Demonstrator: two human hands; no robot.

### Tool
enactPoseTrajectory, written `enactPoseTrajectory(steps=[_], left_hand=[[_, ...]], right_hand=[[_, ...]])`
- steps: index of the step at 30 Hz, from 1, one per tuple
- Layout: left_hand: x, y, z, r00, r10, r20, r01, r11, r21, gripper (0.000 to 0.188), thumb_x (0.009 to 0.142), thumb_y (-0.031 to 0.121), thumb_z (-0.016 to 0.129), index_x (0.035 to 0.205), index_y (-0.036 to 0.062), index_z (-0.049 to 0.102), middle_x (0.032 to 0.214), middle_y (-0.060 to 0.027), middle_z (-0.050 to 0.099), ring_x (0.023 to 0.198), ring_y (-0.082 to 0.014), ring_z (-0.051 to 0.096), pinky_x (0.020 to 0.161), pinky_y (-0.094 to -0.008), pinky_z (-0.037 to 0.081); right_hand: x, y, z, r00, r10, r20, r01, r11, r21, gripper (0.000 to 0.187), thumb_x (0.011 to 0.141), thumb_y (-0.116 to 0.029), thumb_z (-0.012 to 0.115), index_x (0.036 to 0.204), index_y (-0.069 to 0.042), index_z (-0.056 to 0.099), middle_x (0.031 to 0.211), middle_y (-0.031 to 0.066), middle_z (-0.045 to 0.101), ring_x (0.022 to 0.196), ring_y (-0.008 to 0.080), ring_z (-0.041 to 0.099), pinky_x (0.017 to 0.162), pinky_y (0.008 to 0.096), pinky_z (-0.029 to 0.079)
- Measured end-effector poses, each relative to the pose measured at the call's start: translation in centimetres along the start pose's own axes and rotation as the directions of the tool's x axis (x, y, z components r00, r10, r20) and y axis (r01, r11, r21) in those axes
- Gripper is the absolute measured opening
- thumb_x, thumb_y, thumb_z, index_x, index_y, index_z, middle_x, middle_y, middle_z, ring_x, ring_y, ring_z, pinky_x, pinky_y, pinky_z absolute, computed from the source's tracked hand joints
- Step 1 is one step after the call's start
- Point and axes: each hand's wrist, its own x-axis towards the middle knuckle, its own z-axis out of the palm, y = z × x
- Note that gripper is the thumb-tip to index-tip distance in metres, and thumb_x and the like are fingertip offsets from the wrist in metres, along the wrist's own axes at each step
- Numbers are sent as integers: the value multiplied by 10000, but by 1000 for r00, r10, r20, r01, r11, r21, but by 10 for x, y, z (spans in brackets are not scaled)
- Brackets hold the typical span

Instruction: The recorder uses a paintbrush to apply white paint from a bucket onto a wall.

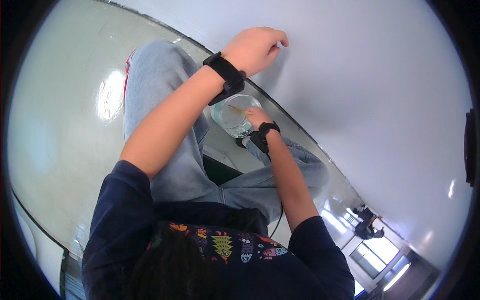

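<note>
My left hand (pixel 255 49) is raised in front of the pale wall, its fingers loosely bent and nothing visible in them. A gap shows between its forefinger and thumb; whether it touches the wall I cannot tell. Lower down, my right hand (pixel 258 118) reaches over the rim of a clear round tub (pixel 235 131). Its fingers are closed on a thin yellowish-brown piece (pixel 237 110), whose kind is unclear. That piece points left over the tub's inside, which seems to hold clear liquid. Black straps with small devices are round both my wrists.
A smooth pale wall (pixel 360 100) fills the right side, with a dark edge along its foot. My bent legs in light jeans (pixel 170 110) flank the tub on the glossy floor (pixel 65 90). A dark cable (pixel 278 220) runs beside my right arm. Farther right is a bright window (pixel 376 256).
</note>
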Motion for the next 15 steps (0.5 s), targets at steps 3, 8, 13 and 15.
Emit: enactPoseTrajectory(steps=[3, 8, 13, 15], left_hand=[[6, 10, 6, 999, -27, 23, 28, 999, -17, 181, 722, 62, 513, 900, 72, 547, 733, -90, 569, 573, -208, 522, 568, -290, 434], [-4, 19, 1, 997, 3, 72, 1, 998, -57, 163, 736, 80, 530, 895, 67, 561, 707, -56, 563, 559, -142, 508, 544, -253, 427], [-17, 52, -28, 951, -257, 171, 309, 817, -488, 193, 779, 141, 515, 945, 50, 554, 787, -24, 573, 666, -79, 538, 510, -179, 383], [-28, 59, -47, 942, -312, 123, 326, 773, -543, 209, 793, 146, 502, 968, 37, 538, 809, -42, 575, 683, -87, 538, 533, -182, 383]], right_hand=[[-32, 35, -12, 993, 95, 65, -114, 898, 426, 208, 756, -170, 453, 883, -25, 531, 665, 82, 546, 468, 172, 508, 418, 286, 413], [-75, 78, -4, 995, 77, 57, -93, 616, 782, 194, 759, -171, 481, 916, -58, 501, 574, 22, 482, 412, 98, 458, 376, 244, 405], [-119, 125, 20, 997, 43, -71, 60, 210, 976, 185, 782, -150, 486, 926, -35, 491, 614, 30, 487, 457, 100, 475, 425, 243, 441], [-134, 125, 27, 997, 47, -57, 49, 157, 986, 195, 791, -149, 480, 944, -27, 480, 634, 33, 491, 475, 105, 482, 444, 248, 448]])
